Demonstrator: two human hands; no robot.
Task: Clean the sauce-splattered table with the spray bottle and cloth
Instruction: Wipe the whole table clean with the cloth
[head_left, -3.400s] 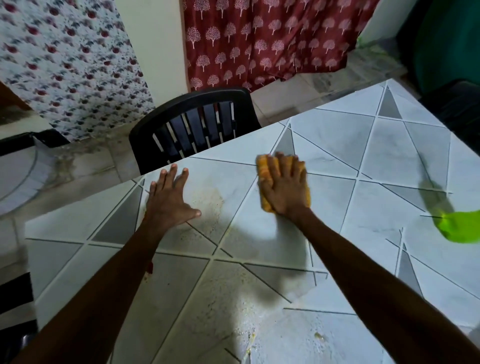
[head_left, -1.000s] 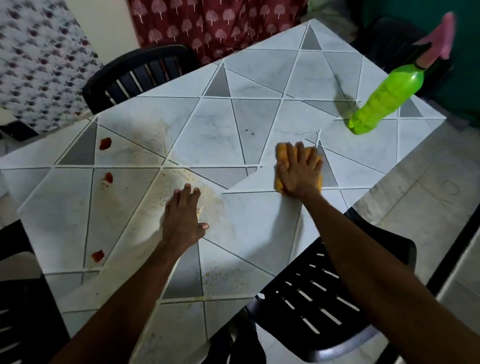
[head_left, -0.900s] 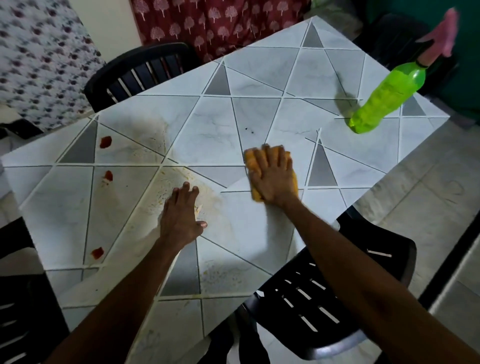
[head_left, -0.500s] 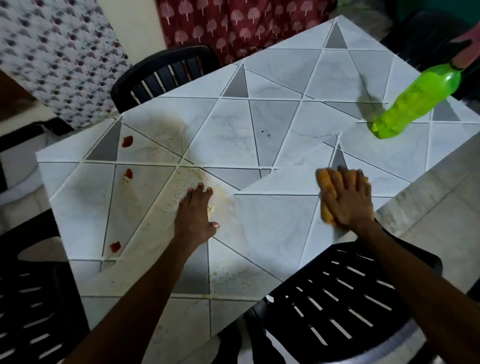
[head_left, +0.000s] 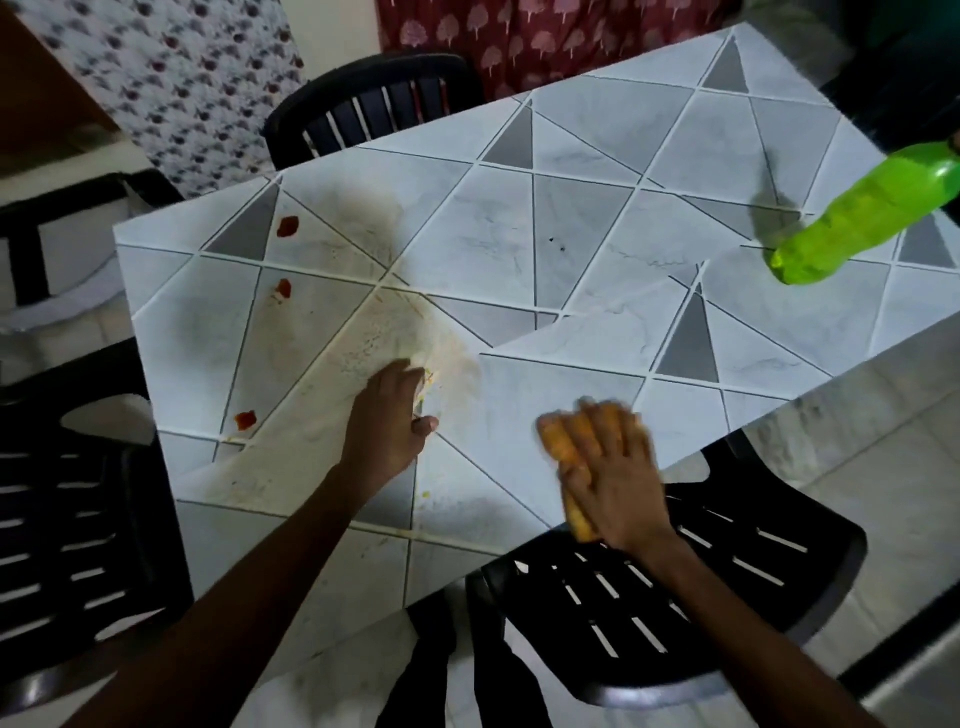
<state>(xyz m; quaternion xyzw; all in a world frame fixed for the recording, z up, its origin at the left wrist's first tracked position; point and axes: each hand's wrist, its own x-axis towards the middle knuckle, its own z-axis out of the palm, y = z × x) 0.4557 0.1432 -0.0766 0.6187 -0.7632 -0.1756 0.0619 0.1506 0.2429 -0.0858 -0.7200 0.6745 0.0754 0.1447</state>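
My right hand (head_left: 615, 475) presses flat on the orange cloth (head_left: 558, 449) at the near edge of the tiled table (head_left: 519, 234); the cloth reaches the rim. My left hand (head_left: 387, 423) rests flat on the table, fingers straight, on a yellowish smear (head_left: 363, 353). Three red sauce spots sit to the left: one far (head_left: 287, 226), one middle (head_left: 283, 289), one near (head_left: 245, 420). The green spray bottle (head_left: 867, 221) stands at the far right of the table, its top cut off by the frame.
Black plastic chairs stand around the table: one under the near edge (head_left: 675, 597), one at the left (head_left: 67, 519), one at the far side (head_left: 374, 104). A red patterned curtain (head_left: 519, 36) hangs behind. Tiled floor (head_left: 883, 467) lies to the right.
My right hand has slid the cloth left and toward me, down to the table's near edge. My left hand has stayed on the smear.
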